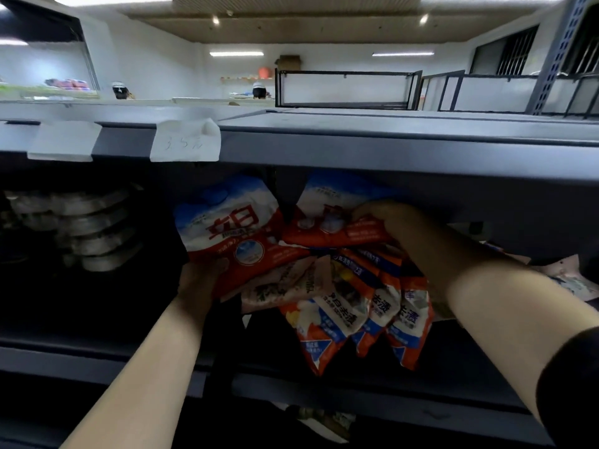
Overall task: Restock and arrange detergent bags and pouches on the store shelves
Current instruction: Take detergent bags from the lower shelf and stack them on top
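You had both bags inside the shelf [356,147], left hand [201,280] gripping the left bag [227,228] from below, right hand [382,222] curled over the right bag [327,218]; best stood upright, side by side, clear of the pouches [366,312].

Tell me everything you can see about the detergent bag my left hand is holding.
The detergent bag is a glossy plastic pouch, blue and white on top with a red lower band, large red characters and a round emblem. It stands roughly upright under the upper shelf, slightly crumpled. The left hand grips its lower left edge. Its lower right corner overlaps the pale pouches beside it.
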`<state>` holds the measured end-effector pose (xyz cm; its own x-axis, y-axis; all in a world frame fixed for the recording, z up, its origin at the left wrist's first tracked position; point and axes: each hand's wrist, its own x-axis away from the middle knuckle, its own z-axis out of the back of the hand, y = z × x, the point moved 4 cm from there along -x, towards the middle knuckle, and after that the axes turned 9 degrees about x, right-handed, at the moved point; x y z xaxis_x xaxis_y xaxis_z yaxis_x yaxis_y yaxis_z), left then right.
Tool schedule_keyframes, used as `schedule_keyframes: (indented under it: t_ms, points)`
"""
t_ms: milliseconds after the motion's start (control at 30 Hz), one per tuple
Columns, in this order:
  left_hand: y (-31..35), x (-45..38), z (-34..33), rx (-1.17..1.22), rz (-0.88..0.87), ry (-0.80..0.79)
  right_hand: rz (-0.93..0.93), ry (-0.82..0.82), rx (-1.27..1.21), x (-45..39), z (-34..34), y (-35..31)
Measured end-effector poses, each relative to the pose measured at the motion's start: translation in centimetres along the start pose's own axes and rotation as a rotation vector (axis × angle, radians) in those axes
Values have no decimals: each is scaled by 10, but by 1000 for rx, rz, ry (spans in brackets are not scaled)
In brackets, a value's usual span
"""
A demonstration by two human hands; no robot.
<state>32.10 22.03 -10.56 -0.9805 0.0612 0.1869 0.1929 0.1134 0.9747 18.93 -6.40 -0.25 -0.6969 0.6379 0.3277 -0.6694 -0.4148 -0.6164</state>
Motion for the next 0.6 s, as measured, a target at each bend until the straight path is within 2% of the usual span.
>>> schedule_keyframes:
  t_ms: [67, 100, 133, 167, 200, 267, 300, 333, 433, 533, 600]
  points:
    - [3, 3, 6, 130, -19, 51, 24, 38, -83, -4, 9, -1]
    - [-4, -6, 10, 331, 1, 165, 40, 39, -113, -4, 10, -3]
    - [8, -5, 18, 505, -145, 245, 63, 40, -118, -5, 10, -6]
    - [19, -19, 22, 470, -330, 297, 95, 37, -144, -6, 10, -9]
    - [19, -16, 20, 390, -403, 390, 119, 36, -179, -5, 9, -10]
    - [6, 8, -4, 238, -73, 180, 126, 29, -283, -6, 8, -5]
    - [-1, 7, -10, 231, 9, 18, 126, 24, -323, -4, 7, -3]
    - [1, 11, -12, 116, 24, -36, 123, 26, -347, -2, 6, -1]
    - [21, 34, -19, 52, -182, 40, 138, 46, -409, 14, 8, 0]
    - [32, 57, -23, 192, -223, 132, 122, 93, -499, 32, 14, 7]
    - [34, 74, -18, 122, -239, 255, 119, 116, -594, 48, 18, 16]
